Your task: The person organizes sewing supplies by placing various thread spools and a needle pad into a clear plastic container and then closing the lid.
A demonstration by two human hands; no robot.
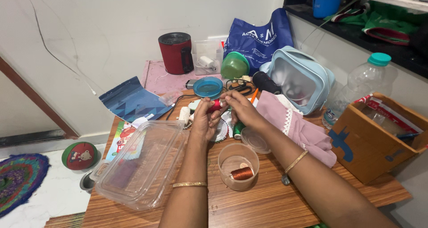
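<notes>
Left hand (203, 117) and right hand (238, 107) meet above wooden tabletop (267, 201), fingers of both pinched on small red thread spool (216, 105) held between them, clear of surface. Below hands: round clear cup (237, 165) containing copper-coloured spool (242, 173); its lid (255, 140) just beside. Green spool (237, 129) under right hand. Open clear plastic box (142, 163) to left of left forearm. Pink cloth (296, 125) and cardboard box (379, 139) to right.
</notes>
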